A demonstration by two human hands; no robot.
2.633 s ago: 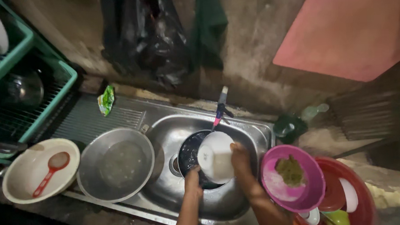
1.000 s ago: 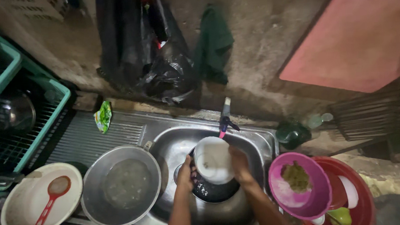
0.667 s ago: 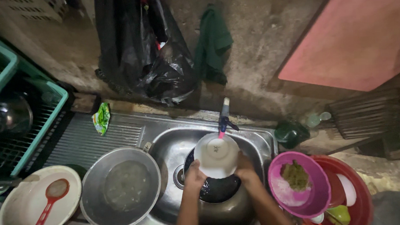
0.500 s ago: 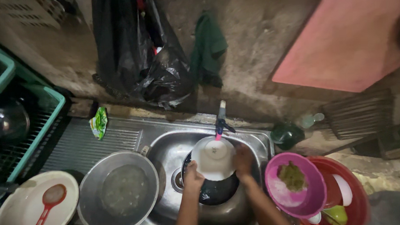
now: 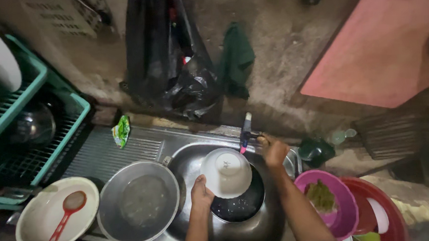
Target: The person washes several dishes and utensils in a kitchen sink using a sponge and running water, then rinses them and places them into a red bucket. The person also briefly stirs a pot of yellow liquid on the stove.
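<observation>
Steel is the biggest thing here: a sink (image 5: 177, 150) set in a rough counter, with a ribbed draining part on its left side. Above it a black bag (image 5: 169, 55) and a green cloth (image 5: 236, 58) hang on the concrete wall. On the far left stands a teal rack (image 5: 44, 136) with dishes inside. A steel basin (image 5: 137, 202) sits at the left edge of the sink, and a dark pan (image 5: 241, 205) lies in the sink bowl. On the right are a red basin (image 5: 384, 214) and inside it a pink bowl (image 5: 338, 201) with a green scrubber (image 5: 320, 195). At the lower left a cream bowl (image 5: 42, 221) holds a red ladle (image 5: 65, 217).

The white bowl (image 5: 226, 172) is held over the dark pan, tilted, with its underside toward the camera, just under the tap (image 5: 245, 129). The left hand (image 5: 201, 194) grips its lower rim, the fingers closed around the edge. The right hand (image 5: 275, 153) is at the tap handle; its fingers look curled on it, but I cannot tell how firmly.

The risk, I think, is the one-hand grip. A wet bowl held only by the rim can slip and fall on the pan below and chip. Also, if the water comes strongly, it can splash off the curved bottom onto the person.
</observation>
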